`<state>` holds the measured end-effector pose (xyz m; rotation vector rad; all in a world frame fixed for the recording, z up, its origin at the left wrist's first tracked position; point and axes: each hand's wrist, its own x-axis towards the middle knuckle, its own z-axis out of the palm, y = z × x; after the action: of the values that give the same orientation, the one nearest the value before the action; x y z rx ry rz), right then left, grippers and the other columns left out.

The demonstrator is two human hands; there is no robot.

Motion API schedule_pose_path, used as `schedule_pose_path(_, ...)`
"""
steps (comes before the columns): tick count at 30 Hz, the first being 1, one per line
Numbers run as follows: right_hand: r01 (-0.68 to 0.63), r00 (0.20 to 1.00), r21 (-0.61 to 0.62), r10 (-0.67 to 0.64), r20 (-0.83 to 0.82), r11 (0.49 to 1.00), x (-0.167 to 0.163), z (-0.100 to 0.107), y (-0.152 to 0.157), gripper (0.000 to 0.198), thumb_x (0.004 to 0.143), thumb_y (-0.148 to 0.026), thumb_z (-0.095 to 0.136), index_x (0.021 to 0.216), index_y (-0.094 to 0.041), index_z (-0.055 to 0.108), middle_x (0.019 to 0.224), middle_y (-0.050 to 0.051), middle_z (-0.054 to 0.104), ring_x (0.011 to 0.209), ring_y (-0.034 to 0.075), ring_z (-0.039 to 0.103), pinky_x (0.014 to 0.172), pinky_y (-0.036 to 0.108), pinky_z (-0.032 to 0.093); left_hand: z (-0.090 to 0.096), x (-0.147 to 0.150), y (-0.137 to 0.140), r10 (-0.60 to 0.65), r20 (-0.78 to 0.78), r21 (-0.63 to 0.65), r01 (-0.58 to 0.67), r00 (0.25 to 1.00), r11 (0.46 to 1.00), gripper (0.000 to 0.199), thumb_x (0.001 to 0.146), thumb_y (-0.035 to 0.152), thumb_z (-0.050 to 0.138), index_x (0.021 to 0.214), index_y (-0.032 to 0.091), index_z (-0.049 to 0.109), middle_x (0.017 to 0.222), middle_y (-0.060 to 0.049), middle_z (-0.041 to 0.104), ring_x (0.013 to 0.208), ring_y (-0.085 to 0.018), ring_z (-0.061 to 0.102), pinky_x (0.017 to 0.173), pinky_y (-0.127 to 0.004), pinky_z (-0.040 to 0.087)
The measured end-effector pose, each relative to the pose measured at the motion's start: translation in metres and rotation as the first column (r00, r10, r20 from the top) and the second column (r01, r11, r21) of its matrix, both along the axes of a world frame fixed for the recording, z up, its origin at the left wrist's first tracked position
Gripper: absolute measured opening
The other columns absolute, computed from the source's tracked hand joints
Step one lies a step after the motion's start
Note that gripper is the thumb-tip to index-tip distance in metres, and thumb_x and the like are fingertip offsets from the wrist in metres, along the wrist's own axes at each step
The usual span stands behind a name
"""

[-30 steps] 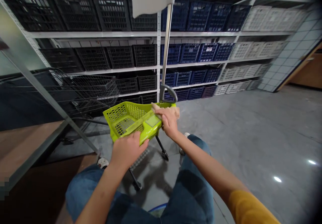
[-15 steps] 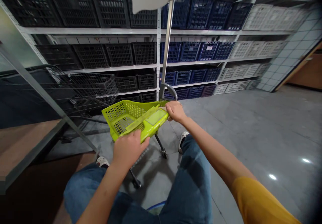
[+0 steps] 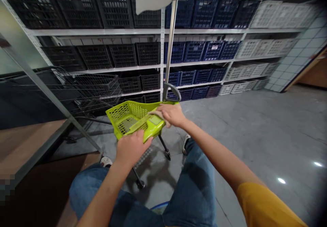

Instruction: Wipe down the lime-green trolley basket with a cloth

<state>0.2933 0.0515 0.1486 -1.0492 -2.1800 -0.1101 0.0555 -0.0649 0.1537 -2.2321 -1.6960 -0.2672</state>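
Observation:
Before my knees stands a lime-green shopping cart (image 3: 152,130) with a perforated basket and dark wheeled legs. My left hand (image 3: 133,147) is closed over the near left end of its handle panel, thumb along the front edge. At the panel's far right end, my right hand (image 3: 173,114) presses down on a beige cloth (image 3: 154,112). Part of the cloth lies across the panel beside a pale label (image 3: 155,119), and part pokes out below my palm. The undersides of my fingers are hidden.
A metal pole (image 3: 170,39) with a grey loop handle (image 3: 173,91) rises just behind the cart. White shelves (image 3: 102,32) hold black, blue and white crates. At left are a wire cart (image 3: 99,87) and a slanted metal bar (image 3: 46,80). Grey floor (image 3: 245,131) extends right.
My right hand has slid leftward along the panel, and more of the beige cloth now shows. My left hand keeps its hold. The view has shifted slightly.

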Motion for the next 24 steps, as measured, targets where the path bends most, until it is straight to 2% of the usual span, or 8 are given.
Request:
schedule_pose_path(3,0.060,0.998,-0.037,-0.060,0.003,0.998,0.036,-0.008,0.028,0.046,0.099,-0.028,0.030,0.108,-0.018,0.074,0.121,0.007,0.071,0.127,0.024,0.058,0.110,0.047,0.046,0.000,0.003,0.000,-0.005,0.004,-0.002,0.005,1.000,1.000,0.047,0.093,0.056,0.039,0.094,0.018,0.066,0.080,-0.013,0.074,0.070,-0.028,0.071,0.060,-0.031,0.044)
schedule_pose_path(5,0.087,0.996,-0.035,-0.087,-0.023,0.996,0.039,-0.013,0.026,0.045,0.100,-0.029,0.031,0.110,-0.019,0.073,0.125,0.007,0.070,0.130,0.024,0.056,0.111,0.049,0.044,0.000,0.005,0.000,0.005,0.006,0.007,-0.005,1.000,1.000,0.047,0.093,0.056,0.039,0.092,0.018,0.066,0.077,-0.013,0.073,0.069,-0.029,0.071,0.059,-0.032,0.044)
schedule_pose_path(7,0.055,0.998,-0.013,-0.055,-0.044,0.998,0.022,-0.015,0.009,0.046,0.101,-0.031,0.029,0.120,-0.020,0.070,0.131,0.007,0.067,0.130,0.024,0.056,0.113,0.049,0.043,0.001,0.006,0.000,0.016,0.008,0.016,-0.016,1.000,1.000,0.047,0.093,0.055,0.038,0.091,0.018,0.066,0.074,-0.013,0.073,0.067,-0.029,0.070,0.058,-0.032,0.044)
schedule_pose_path(11,-0.170,0.985,0.069,0.170,0.004,0.983,-0.030,-0.013,-0.036,0.050,0.103,-0.036,0.026,0.135,-0.020,0.060,0.138,0.006,0.062,0.132,0.022,0.054,0.118,0.042,0.037,0.003,0.006,0.000,0.029,-0.008,0.010,-0.029,1.000,1.000,0.047,0.093,0.055,0.037,0.091,0.019,0.067,0.072,-0.013,0.072,0.066,-0.029,0.070,0.057,-0.032,0.043)
schedule_pose_path(13,-0.256,0.966,0.102,0.252,0.049,0.961,-0.039,-0.012,-0.041,0.051,0.104,-0.038,0.025,0.135,-0.021,0.061,0.137,0.005,0.063,0.131,0.021,0.055,0.119,0.039,0.035,0.004,0.005,0.000,0.031,-0.019,0.004,-0.030,0.999,1.000,0.048,0.093,0.055,0.037,0.093,0.018,0.067,0.073,-0.013,0.072,0.068,-0.028,0.071,0.058,-0.031,0.044)
schedule_pose_path(15,-0.267,0.963,0.125,0.261,0.063,0.956,-0.027,-0.014,-0.030,0.053,0.103,-0.040,0.023,0.131,-0.020,0.064,0.134,0.006,0.065,0.127,0.022,0.058,0.116,0.038,0.038,0.004,0.003,0.000,0.019,-0.021,-0.001,-0.019,1.000,1.000,0.048,0.093,0.056,0.037,0.096,0.018,0.067,0.076,-0.013,0.073,0.070,-0.028,0.071,0.059,-0.031,0.044)
schedule_pose_path(20,0.026,0.996,0.118,-0.016,-0.087,0.993,0.040,-0.032,0.024,0.054,0.102,-0.039,0.021,0.113,-0.018,0.070,0.115,0.010,0.071,0.117,0.025,0.062,0.105,0.045,0.046,0.000,0.002,-0.002,-0.020,-0.012,0.005,0.020,1.000,1.000,0.049,0.094,0.056,0.036,0.094,0.017,0.067,0.078,-0.013,0.073,0.070,-0.028,0.071,0.060,-0.032,0.044)
schedule_pose_path(24,0.236,0.941,0.110,-0.199,-0.274,0.966,0.031,-0.043,0.021,0.050,0.101,-0.037,0.024,0.098,-0.020,0.070,0.102,0.011,0.071,0.107,0.025,0.062,0.101,0.046,0.045,-0.003,0.009,0.000,0.001,0.019,0.031,-0.002,1.000,1.000,0.048,0.093,0.056,0.038,0.089,0.017,0.067,0.074,-0.013,0.072,0.069,-0.029,0.070,0.060,-0.032,0.044)
